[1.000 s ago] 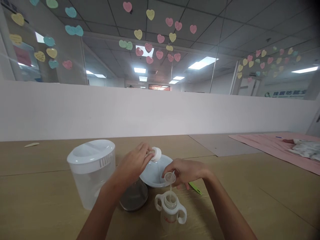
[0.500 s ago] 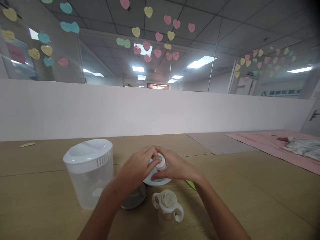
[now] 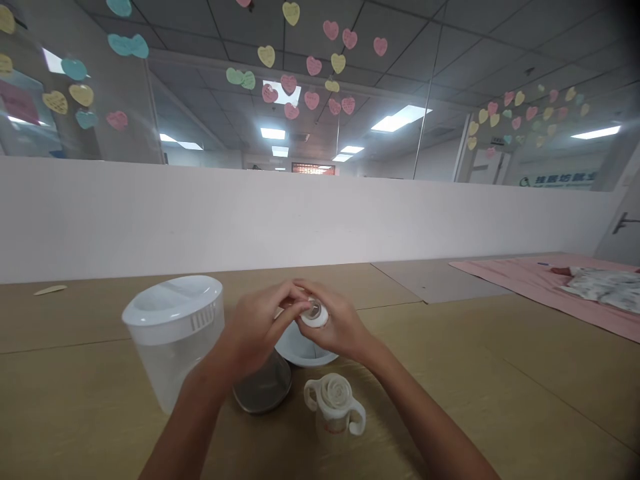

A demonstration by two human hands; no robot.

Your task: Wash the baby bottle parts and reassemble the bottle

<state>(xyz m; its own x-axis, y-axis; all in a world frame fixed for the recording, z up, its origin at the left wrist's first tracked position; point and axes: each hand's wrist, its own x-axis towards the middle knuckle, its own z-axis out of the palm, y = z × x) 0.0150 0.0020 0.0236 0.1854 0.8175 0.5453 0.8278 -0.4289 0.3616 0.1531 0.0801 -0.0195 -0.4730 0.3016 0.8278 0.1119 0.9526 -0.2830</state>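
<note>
Both of my hands meet over a white bowl [image 3: 305, 350] on the wooden table. My left hand [image 3: 260, 327] and my right hand [image 3: 333, 327] each pinch a small white screw ring with a nipple [image 3: 314, 313], fingers closed round it. Just in front stands a small clear baby bottle with two white handles [image 3: 334, 407], a pale piece resting in its open mouth. A dark glass lid or dish [image 3: 263, 390] lies under my left wrist. To the left stands a clear plastic jug with a white lid [image 3: 175, 337].
A white partition wall [image 3: 320, 220] runs along the table's far edge, with glass and paper hearts above it. A pink cloth [image 3: 550, 287] with a patterned bundle [image 3: 603, 283] lies at the far right. A pale leaf-shaped strip [image 3: 49, 290] lies far left.
My right hand left the bottle, leaving the pale piece on its mouth, and joined my left hand on the white ring. The view drifted slightly.
</note>
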